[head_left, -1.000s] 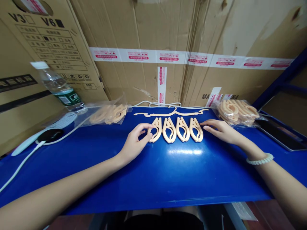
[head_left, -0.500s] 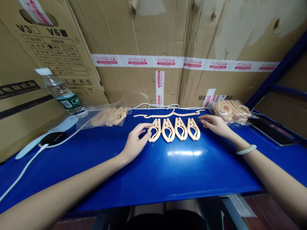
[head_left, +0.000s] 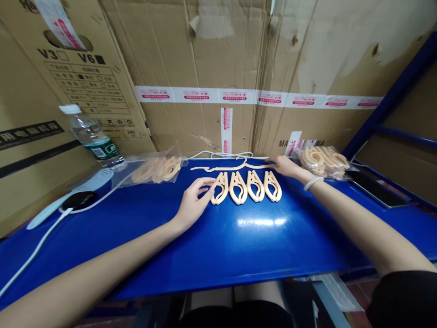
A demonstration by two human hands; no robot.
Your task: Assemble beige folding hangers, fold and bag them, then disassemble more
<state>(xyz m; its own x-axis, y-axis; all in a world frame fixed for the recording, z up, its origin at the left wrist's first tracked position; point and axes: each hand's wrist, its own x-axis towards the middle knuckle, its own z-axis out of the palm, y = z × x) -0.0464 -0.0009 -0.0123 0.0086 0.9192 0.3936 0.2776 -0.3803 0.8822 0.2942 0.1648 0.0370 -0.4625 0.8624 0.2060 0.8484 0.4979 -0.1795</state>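
Note:
Four-in-a-row is not a count I give: several folded tan travel hangers [head_left: 238, 187] lie side by side on the blue table. My left hand [head_left: 194, 200] rests at the leftmost folded hanger [head_left: 221, 189], fingertips and thumb against its left edge, with a gap between thumb and fingers. Behind the row lies an unfolded hanger [head_left: 225, 168], its hook pointing to the back. My right hand [head_left: 285, 166] is closed on the right end of this hanger, hiding that tip.
Clear bags of folded hangers lie at left [head_left: 159, 169] and right [head_left: 322, 160]. A water bottle [head_left: 97, 139], a pale blue brush [head_left: 92, 180] and a black disc [head_left: 79, 199] with a white cable stand left. A dark phone-like slab [head_left: 375, 189] lies right. Cardboard [head_left: 191, 127] backs the table.
My right hand has moved left and back onto the right end of the unfolded hanger. My left hand stays by the leftmost folded hanger. The camera view has shifted slightly.

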